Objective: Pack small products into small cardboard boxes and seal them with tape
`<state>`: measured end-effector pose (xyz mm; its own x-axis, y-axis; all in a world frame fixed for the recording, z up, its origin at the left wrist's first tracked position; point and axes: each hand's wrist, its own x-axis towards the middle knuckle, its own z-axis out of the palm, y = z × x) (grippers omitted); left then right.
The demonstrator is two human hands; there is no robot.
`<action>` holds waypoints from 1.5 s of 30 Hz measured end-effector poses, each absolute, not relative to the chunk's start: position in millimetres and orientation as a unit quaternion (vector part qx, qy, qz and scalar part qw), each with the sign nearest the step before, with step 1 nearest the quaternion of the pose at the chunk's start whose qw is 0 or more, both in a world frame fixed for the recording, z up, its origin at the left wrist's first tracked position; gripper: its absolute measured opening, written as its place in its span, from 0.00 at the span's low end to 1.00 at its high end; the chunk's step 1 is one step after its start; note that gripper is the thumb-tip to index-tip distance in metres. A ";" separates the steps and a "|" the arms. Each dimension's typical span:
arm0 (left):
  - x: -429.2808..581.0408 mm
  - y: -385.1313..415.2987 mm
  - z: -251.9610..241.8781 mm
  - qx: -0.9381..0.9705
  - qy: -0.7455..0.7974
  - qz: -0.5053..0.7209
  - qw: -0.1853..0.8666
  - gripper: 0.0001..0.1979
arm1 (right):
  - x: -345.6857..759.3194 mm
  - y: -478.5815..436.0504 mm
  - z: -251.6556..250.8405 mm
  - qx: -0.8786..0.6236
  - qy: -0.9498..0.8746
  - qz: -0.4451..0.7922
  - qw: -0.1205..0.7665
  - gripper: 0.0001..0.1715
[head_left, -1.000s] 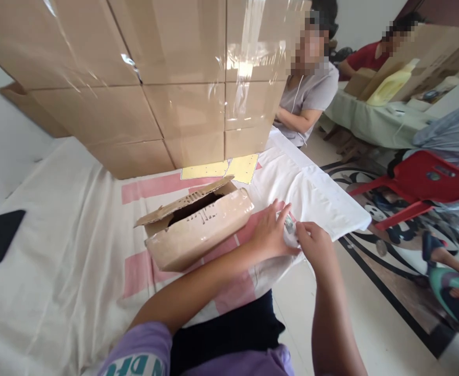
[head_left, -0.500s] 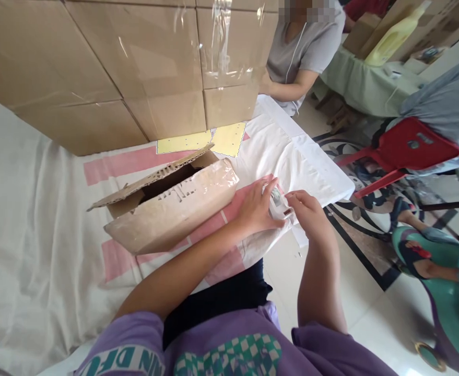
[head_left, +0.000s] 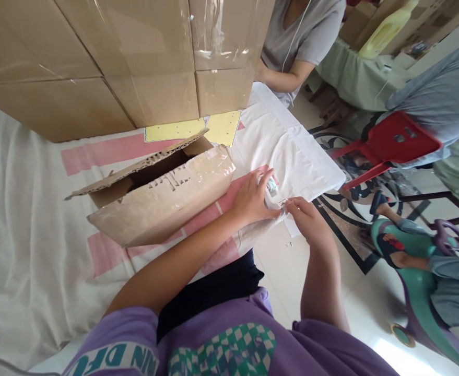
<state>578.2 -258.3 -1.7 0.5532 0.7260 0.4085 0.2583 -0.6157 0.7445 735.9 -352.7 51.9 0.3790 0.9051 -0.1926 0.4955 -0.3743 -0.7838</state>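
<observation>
On the table's near right edge, a small white item (head_left: 271, 189) with a partly clear, printed face lies between my hands; its exact kind is hard to make out. My left hand (head_left: 251, 198) curves around it, thumb on the near side and fingers on the far side. My right hand (head_left: 306, 218) is closed in a pinch at the item's right end, where the fingertips hide what they grip. Left of my hands, a worn cardboard box (head_left: 170, 203) rests with its torn flap raised and its top partly open.
Taped cartons (head_left: 151, 62) form a wall at the back of the cloth-covered table (head_left: 21, 209). Yellow sheets (head_left: 182, 129) lie before them. A person in a grey shirt (head_left: 311, 31) is beyond. A red chair (head_left: 399, 138) and a green ride-on toy (head_left: 413, 277) stand right.
The view has shifted slightly, so the surroundings sit further left and higher. My right fingers have moved closer against the white item's end, while my left hand keeps its hold.
</observation>
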 end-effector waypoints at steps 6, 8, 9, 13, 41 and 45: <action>578.9 -257.5 -4.5 0.825 0.307 0.358 0.312 0.56 | 739.4 -354.6 51.6 -0.752 -0.474 0.332 0.316 0.17; 579.6 -257.3 -6.7 0.827 0.312 0.356 0.303 0.56 | 741.5 -355.8 53.1 -0.756 -0.482 0.324 0.301 0.17; 579.9 -257.2 -7.6 0.828 0.314 0.355 0.299 0.56 | 742.5 -356.9 53.6 -0.761 -0.488 0.309 0.297 0.17; 580.4 -257.6 -9.7 0.832 0.319 0.353 0.285 0.59 | 746.9 -365.4 52.7 -0.749 -0.551 0.153 0.335 0.13; 581.4 -255.8 -17.6 0.835 0.289 0.392 0.258 0.58 | 787.8 -383.8 22.1 -0.542 -0.781 -0.130 0.283 0.43; 581.0 -256.4 -16.8 0.832 0.288 0.398 0.258 0.56 | 764.8 -382.6 15.0 -0.534 -0.799 -0.106 0.255 0.42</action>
